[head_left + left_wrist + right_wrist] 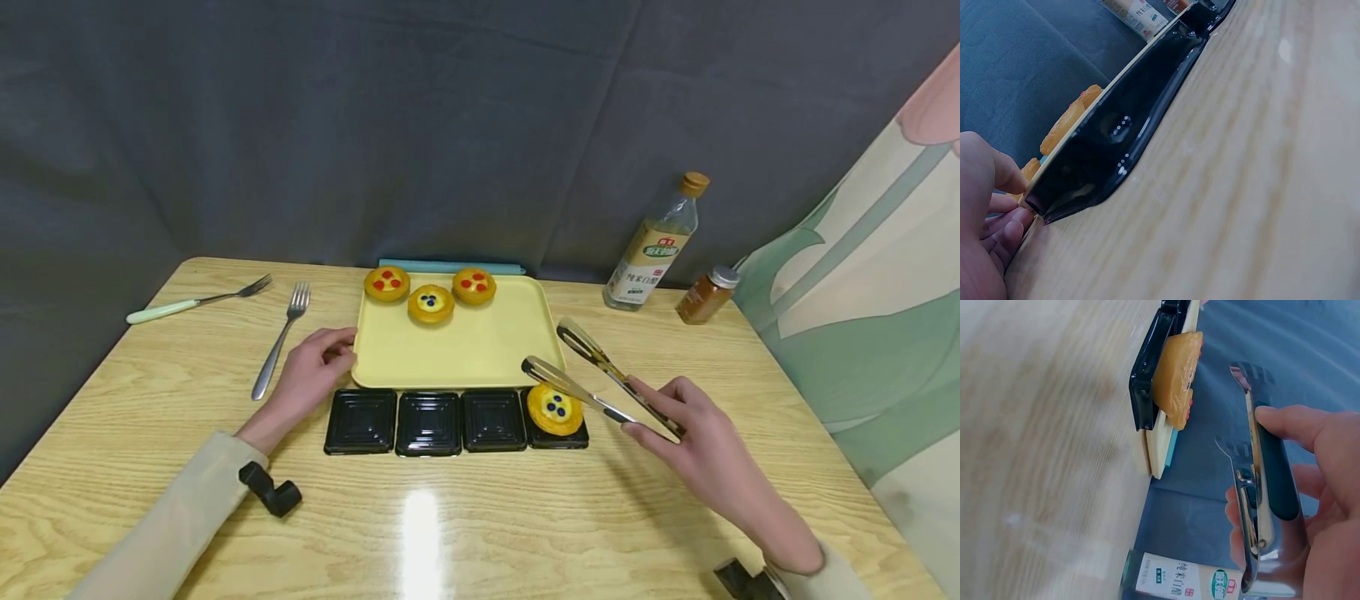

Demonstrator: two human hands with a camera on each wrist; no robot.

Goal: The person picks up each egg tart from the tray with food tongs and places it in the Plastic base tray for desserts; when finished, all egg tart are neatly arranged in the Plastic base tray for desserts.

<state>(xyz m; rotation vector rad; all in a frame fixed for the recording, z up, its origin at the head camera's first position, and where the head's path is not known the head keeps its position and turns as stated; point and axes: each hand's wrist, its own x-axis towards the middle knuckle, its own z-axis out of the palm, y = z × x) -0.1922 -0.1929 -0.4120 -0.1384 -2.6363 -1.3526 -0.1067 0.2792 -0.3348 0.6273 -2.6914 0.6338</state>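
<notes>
In the head view my left hand (318, 367) is at the left edge of a yellow tray (472, 350), its curled fingertips gripping the rim. Three tarts are at the tray's back: two with red dots, at left (387, 284) and right (474, 286), and a blue-dotted one (431, 304) between them. My right hand (701, 446) holds metal tongs (604, 362) with dark grips, thumb on one arm and fingers on the other. Their tips are spread apart, with nothing between them. Below the tips, another blue-dotted tart (555, 409) sits in the rightmost black square holder (577, 440).
More black holders (429, 423) line the tray's front edge. Left of the tray lie a metal fork (281, 342) and a green-handled fork (168, 310). At the back right stand a vinegar bottle (651, 248) and a small spice jar (707, 296). A blue strip (450, 267) lies behind the tray.
</notes>
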